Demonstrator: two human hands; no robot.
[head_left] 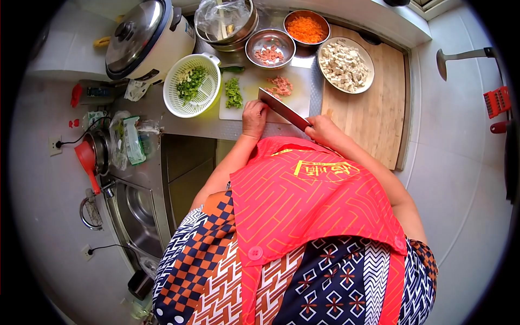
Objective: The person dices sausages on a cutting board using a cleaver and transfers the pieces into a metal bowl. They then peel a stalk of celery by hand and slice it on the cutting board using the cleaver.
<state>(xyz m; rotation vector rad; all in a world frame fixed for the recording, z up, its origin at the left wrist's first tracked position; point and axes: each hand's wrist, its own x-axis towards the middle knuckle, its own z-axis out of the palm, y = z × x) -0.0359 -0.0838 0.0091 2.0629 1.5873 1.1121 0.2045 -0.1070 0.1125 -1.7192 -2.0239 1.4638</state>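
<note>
My right hand (pixel 320 129) grips the handle of a kitchen knife (pixel 284 108) with a broad blade, which slants up and left over the white cutting board (pixel 300 97). Close to the blade's left side, my left hand (pixel 254 117) rests at the board's near edge with its fingers curled in; whatever they hold is hidden. Diced pink meat (pixel 280 85) lies on the board just beyond the blade. To its left is a small pile of chopped greens (pixel 233 93). A green pepper (pixel 232 69) lies at the board's far left corner.
Left of the board stands a white colander (pixel 171 98) with chopped greens. Behind are a steel bowl (pixel 270 60) with pink pieces and a bowl of shredded carrot (pixel 305 29). A plate of pale cubes (pixel 346 66) sits on a wooden board (pixel 374 119). A rice cooker (pixel 162 54) and sink (pixel 138 208) are left.
</note>
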